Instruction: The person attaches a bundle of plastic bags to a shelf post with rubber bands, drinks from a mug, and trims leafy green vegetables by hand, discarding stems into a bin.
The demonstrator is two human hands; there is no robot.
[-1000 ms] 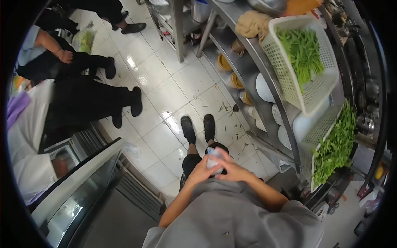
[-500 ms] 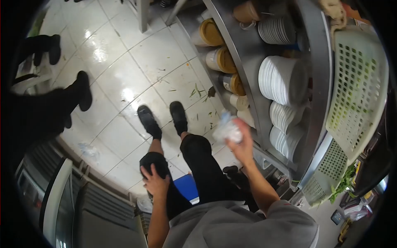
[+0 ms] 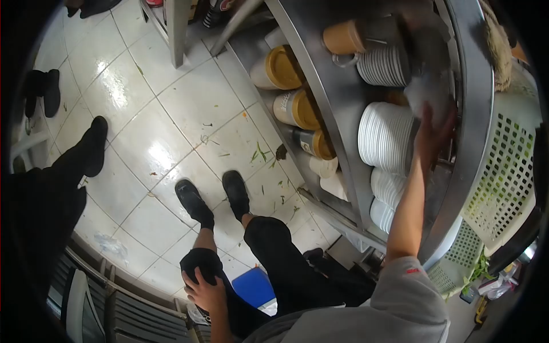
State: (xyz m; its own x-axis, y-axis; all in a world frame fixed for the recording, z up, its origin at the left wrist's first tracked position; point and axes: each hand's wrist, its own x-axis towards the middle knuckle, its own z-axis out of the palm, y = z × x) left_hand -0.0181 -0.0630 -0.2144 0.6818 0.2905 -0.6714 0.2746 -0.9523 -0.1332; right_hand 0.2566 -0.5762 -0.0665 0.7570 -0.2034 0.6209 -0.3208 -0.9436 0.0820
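Observation:
My left hand lies on my left knee with its fingers spread, holding nothing. My right hand reaches deep into the metal shelf, smeared by motion and partly in shadow. A pale, see-through plastic bag, also blurred, is between and beyond its fingertips. Close to that hand, on the same shelf, stands a big stack of white plates. Farther along are a stack of smaller white dishes and an orange-brown cup.
Tubs with yellow lids line the lower shelf. Pale perforated baskets sit at the right. A blue box is beneath me. Green scraps litter the tiled floor. Another person's dark shoe is at left.
My right hand has moved from beside the shelf up and right into it, along with the plastic bag. My left hand stays on my knee. The view has shifted.

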